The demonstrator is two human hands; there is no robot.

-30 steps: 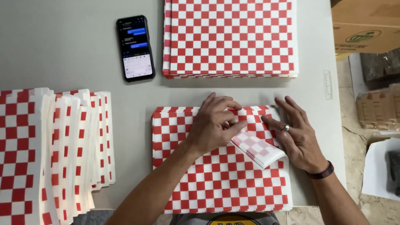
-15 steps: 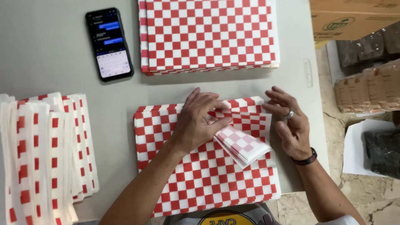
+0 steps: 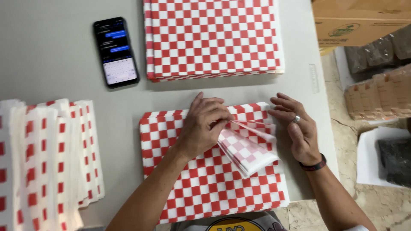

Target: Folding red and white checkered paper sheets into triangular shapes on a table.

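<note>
Far left of the table [image 3: 51,55] there's a pile of folded papers [image 3: 43,162], white with red squares, fanned out and overlapping each other, running off the left edge and the bottom of the frame. Just above and to the right of that pile is a black phone [image 3: 116,52] lying flat with its screen lit up.

Moving toward the middle, a neat stack of red and white checkered sheets [image 3: 212,36] sits at the far side of the table. Right below it, near the front edge, is a second, lower stack of checkered sheets [image 3: 205,188], and that's where both hands are working.

The left hand [image 3: 203,128] rests on top of this near stack with its fingers curled in, pinching the corner of the top sheet [image 3: 248,149]. That sheet is partly folded over, so its paler back side shows and it bunches up into a loose wedge pointing toward the lower right.

The right hand [image 3: 299,128] is just to the right of the folded bit, open with fingers spread and slightly bent, not gripping anything. It has a ring on one finger and a dark band [image 3: 314,164] around the wrist.

Past the table edge on the far right: a cardboard box [image 3: 364,21] up top and some wrapped packs [image 3: 376,94] on the floor.
</note>
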